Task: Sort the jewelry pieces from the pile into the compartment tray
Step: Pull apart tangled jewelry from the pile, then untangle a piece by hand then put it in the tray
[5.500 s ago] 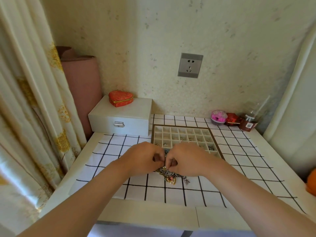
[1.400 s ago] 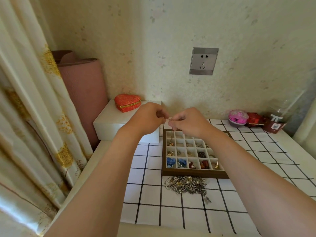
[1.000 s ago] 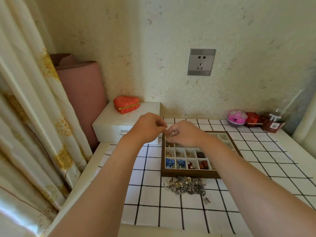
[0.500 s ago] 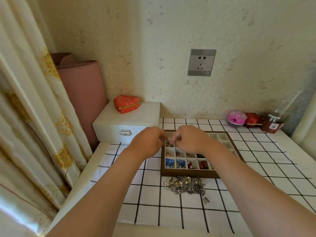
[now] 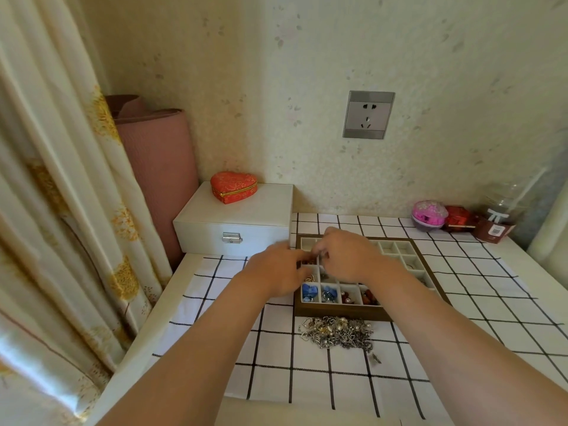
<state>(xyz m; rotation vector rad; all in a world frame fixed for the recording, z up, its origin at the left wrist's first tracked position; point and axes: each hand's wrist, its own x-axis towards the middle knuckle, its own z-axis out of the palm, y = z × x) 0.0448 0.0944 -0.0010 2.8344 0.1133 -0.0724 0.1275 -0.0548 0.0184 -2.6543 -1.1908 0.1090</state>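
The left hand (image 5: 278, 272) and right hand (image 5: 347, 256) meet over the far-left cells of the compartment tray (image 5: 338, 313), fingers curled. Blur hides whether they pinch anything. The jewelry pile (image 5: 336, 332) lies just beside the tray's near rim, closer to the right forearm.

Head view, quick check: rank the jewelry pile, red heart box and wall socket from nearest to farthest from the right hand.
1. Jewelry pile, directly in front of the tray.
2. Red heart box, on the white case, back left.
3. Wall socket, high up at the back.
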